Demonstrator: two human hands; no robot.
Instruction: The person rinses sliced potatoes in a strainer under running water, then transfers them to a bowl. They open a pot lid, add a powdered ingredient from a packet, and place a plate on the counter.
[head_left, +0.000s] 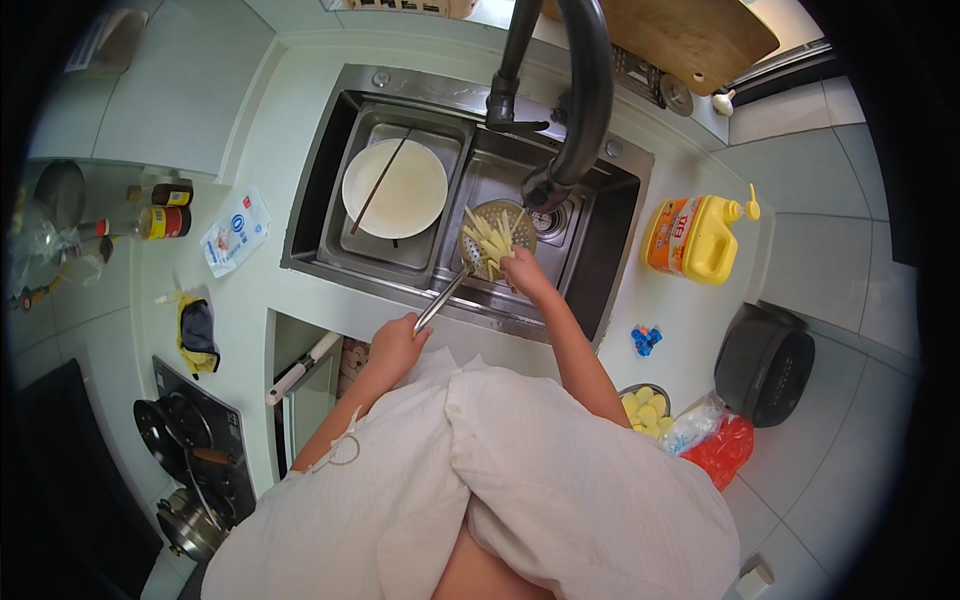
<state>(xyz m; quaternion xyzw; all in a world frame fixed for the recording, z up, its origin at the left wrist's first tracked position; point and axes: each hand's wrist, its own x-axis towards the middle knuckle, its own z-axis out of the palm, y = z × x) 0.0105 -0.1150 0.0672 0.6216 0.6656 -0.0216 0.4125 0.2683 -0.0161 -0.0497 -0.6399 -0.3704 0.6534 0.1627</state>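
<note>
My left hand (394, 349) grips the metal handle of a skimmer ladle (470, 259) with a perforated bowl. That bowl is over the right basin (592, 217) of the sink and carries pale yellow strips (489, 236) that look like cut potato. Fingers of my right hand (529, 274) are closed around strips at the bowl's right side; the fingertips are partly hidden. In the left basin, a white bowl (405, 191) of cloudy liquid sits in a rectangular metal tray (337, 236). A dark chopstick (382, 180) lies across the bowl's top. The black faucet (592, 82) arches above the right basin.
Right of the sink stand a yellow detergent jug (705, 251), a blue object (646, 340) and a bowl of potato slices (646, 409). On the left are a white packet (236, 229), a cloth (196, 334), bottles (166, 223) and a cooktop (217, 427) with pans.
</note>
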